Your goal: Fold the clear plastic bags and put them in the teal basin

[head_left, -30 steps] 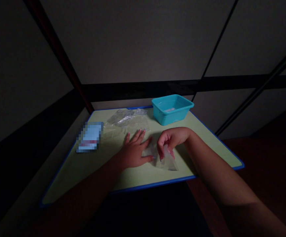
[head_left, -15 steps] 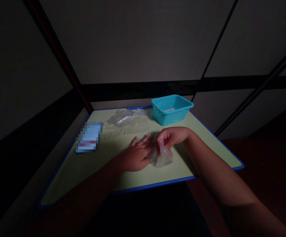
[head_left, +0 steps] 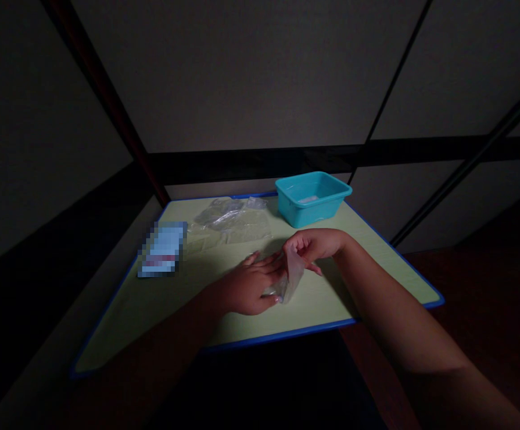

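A small clear plastic bag (head_left: 293,275) lies on the yellow-green tabletop near its front. My right hand (head_left: 310,246) pinches one side of it between thumb and fingers and lifts that side off the table. My left hand (head_left: 256,285) rests palm down with fingers stretched out, pressing on the bag's other part. The left fingertips sit right against the raised plastic, and part of the bag is hidden under that hand.
Several clear plastic bags (head_left: 233,220) lie flat at the back left. A turquoise plastic basin (head_left: 311,210) with something pale inside stands at the back right. A blurred-out phone-like object (head_left: 162,249) lies at the left edge. The table (head_left: 152,322) has a blue rim; a wall panel rises behind.
My right hand has drawn its side of the plastic bag up and over to the left, folding it toward my left hand. My left hand has shifted slightly right.
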Available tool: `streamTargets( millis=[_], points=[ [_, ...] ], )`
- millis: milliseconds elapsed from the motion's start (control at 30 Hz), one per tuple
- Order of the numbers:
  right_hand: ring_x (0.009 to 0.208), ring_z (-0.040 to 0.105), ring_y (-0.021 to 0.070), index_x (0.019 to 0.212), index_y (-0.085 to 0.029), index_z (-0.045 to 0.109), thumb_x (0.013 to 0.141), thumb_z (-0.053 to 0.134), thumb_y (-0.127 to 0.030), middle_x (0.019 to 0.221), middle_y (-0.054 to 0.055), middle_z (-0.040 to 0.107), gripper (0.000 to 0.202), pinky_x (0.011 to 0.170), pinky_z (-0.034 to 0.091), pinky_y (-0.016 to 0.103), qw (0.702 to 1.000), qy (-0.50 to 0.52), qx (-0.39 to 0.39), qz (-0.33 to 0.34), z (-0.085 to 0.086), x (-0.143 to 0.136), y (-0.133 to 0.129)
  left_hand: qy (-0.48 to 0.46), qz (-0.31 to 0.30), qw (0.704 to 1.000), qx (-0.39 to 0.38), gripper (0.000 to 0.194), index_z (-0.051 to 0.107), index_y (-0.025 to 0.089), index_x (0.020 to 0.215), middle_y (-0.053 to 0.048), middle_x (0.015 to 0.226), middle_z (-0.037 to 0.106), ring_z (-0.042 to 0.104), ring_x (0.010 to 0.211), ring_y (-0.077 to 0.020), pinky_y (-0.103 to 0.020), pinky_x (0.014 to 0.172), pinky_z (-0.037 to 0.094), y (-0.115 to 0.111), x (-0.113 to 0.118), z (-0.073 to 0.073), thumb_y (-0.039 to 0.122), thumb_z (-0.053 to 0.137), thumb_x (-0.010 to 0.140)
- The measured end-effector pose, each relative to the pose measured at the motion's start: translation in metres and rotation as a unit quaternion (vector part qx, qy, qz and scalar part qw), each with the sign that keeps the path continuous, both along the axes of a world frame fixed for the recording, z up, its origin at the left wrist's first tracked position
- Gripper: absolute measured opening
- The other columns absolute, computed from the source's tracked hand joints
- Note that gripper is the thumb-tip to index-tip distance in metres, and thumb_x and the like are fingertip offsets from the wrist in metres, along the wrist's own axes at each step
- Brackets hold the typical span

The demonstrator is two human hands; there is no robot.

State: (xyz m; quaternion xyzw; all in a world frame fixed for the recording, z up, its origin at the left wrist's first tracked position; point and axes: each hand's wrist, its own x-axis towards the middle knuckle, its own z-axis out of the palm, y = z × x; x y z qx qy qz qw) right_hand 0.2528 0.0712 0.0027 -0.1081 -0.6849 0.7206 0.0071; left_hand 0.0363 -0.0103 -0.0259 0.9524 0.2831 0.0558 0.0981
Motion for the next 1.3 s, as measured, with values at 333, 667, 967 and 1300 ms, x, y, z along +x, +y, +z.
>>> streamTargets(
  millis=[333, 667, 967, 1300],
  points=[
    [0.034, 0.049, 0.0032, 0.08, -0.01, 0.058, 0.072, 0.073, -0.028, 0.058, -0.005, 0.062, 0.024, 0.031, 0.038, 0.012, 0.999, 0.022, 0.024, -0.039, 0.001, -0.007, -0.002, -0.022, -0.002, 1.0, 0.005, 0.045, 0.051, 0.025, 0.125, -0.007, 0.142, 0.04, 0.026, 0.134, -0.0306, -0.053, 0.109, 0.011, -0.001, -0.001, 0.005, 0.036, 0.054, 0.081],
    [0.03, 0.04, 0.0008, 0.073, -0.012, 0.053, 0.071, 0.073, -0.031, 0.058, -0.003, 0.063, 0.028, 0.03, 0.028, 0.012, 0.994, -0.011, 0.043, -0.098, -0.004, -0.014, -0.003, -0.363, 0.305, 0.846, -0.242, 0.034, 0.06, 0.014, 0.075, -0.006, 0.071, 0.064, 0.059, 0.06, -0.0147, -0.025, 0.054, 0.047, 0.03, -0.018, 0.024, 0.036, 0.036, 0.083],
    [0.03, 0.041, 0.0018, 0.078, -0.013, 0.051, 0.073, 0.069, -0.034, 0.06, -0.003, 0.064, 0.028, 0.027, 0.029, 0.013, 0.989, -0.062, 0.083, -0.108, -0.009, -0.025, -0.006, -0.327, 0.34, 0.78, -0.412, 0.041, 0.059, 0.012, 0.074, -0.003, 0.055, 0.064, 0.059, 0.043, -0.013, -0.02, 0.042, 0.042, 0.018, -0.009, 0.03, 0.053, 0.054, 0.076],
    [0.028, 0.038, 0.0014, 0.086, -0.012, 0.054, 0.072, 0.07, -0.035, 0.057, -0.006, 0.062, 0.031, 0.026, 0.026, 0.013, 0.987, -0.083, 0.066, -0.121, -0.01, -0.025, -0.006, -0.253, 0.379, 0.775, -0.437, 0.026, 0.059, 0.011, 0.068, -0.001, 0.051, 0.064, 0.061, 0.043, -0.0129, -0.019, 0.043, 0.042, 0.022, -0.015, 0.034, 0.037, 0.061, 0.076]
  ],
)
